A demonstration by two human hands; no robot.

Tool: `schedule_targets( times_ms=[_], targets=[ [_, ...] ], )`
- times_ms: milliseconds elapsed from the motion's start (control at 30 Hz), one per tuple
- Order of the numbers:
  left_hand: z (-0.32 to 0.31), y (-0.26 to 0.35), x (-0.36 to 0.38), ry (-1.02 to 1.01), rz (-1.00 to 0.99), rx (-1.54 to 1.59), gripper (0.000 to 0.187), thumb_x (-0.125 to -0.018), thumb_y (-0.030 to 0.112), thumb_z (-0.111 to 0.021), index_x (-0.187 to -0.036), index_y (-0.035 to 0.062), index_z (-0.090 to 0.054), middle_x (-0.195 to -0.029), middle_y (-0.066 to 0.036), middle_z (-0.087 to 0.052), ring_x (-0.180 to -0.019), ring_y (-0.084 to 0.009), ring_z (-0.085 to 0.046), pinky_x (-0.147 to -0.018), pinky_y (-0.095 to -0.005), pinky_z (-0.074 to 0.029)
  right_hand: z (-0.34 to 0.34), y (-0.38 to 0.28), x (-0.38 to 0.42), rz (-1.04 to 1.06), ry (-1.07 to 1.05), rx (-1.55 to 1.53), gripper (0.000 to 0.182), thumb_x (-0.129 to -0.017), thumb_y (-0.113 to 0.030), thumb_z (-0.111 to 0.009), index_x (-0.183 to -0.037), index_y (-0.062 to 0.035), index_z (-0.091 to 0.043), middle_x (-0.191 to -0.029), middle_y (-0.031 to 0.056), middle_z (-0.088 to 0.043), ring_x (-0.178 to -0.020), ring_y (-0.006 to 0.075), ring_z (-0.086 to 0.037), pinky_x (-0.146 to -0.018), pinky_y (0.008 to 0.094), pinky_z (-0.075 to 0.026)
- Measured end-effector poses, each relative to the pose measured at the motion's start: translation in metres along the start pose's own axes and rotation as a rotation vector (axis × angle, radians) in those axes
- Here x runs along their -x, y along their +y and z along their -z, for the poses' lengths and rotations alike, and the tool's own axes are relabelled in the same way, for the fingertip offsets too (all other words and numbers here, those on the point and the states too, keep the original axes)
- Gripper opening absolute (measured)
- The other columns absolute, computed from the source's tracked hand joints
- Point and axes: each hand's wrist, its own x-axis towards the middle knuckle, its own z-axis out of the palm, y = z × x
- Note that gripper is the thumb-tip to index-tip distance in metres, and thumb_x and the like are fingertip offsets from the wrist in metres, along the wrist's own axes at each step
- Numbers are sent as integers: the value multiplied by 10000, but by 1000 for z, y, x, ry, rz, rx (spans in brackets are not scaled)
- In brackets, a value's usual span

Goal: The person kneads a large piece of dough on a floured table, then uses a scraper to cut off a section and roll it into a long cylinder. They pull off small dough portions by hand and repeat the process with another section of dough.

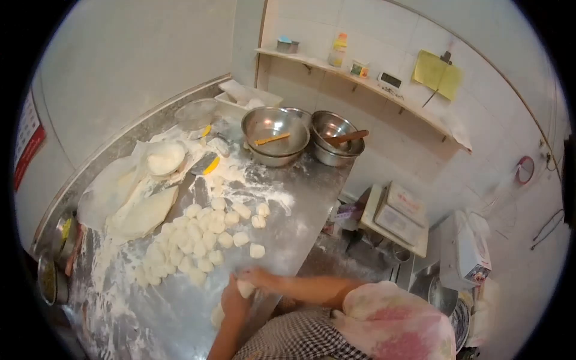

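Close to the table's near edge, my left hand (234, 299) is wrapped round a pale lump of dough (245, 288). My right hand (259, 278) meets it from the right, its fingers closed on the same dough. Another piece of dough (217, 316) shows beside my left wrist, partly hidden by it. Just beyond my hands, a heap of small dough pieces (189, 237) lies on the floured metal table (288, 240). A few separate pieces, such as one dough ball (257, 251), sit to the heap's right.
A floury cloth (99, 204) holds a large flap of dough (147, 216) and a white bowl (166, 159). A yellow-edged scraper (207, 165) lies nearby. Steel bowls (276, 135) stand at the back, one with a brown-handled tool (348, 137). A wall shelf (360, 84) runs above.
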Motion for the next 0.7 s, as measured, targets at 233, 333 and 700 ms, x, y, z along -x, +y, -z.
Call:
schedule_targets(
  times_ms=[233,333,700],
  targets=[
    [44,-36,2,-390,37,784,358,-739,169,-710,-1056,23,-631,-1044,-178,-647,-945,-282,-616,-803,-372,-486,-31,-50,42,1447,-154,1117,176,-748,-230,-653,-804,-63,-642,-823,119,-595,-809,302,-565,-758,457,-449],
    [10,-37,19,-158,7,347,301,-744,168,-669,-1008,32,-623,-1000,-170,-657,-933,-291,-617,-786,-385,-482,-25,4,4,1402,28,1189,125,-726,-200,-636,-742,-82,-600,-796,85,-591,-758,296,-558,-716,465,-453],
    [-15,-17,6,296,-313,-48,662,-705,142,-711,-1306,113,-433,-967,-165,-594,-920,-346,-569,-851,-406,-461,11,-32,7,134,-42,107,261,-869,-216,-590,-945,19,-672,-901,97,-674,-827,203,-630,-702,328,-496]
  ],
)
